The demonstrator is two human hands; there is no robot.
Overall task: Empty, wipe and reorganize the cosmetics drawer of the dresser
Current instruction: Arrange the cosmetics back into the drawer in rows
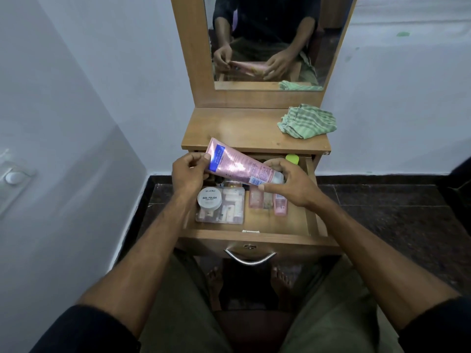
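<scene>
Shiny pink plastic tube w/ blue label patch (239, 164), white cap end to the right, held tilted above open wooden drawer (280, 225). Left hand (188, 171) pinches crimped end; right hand (288, 184) fingers curled round cap end.

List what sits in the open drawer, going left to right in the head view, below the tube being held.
Round nail polish jar on the clear plastic box of small items, then a small pink bottle, then a pink bottle nearest the drawer's right wall.
</scene>
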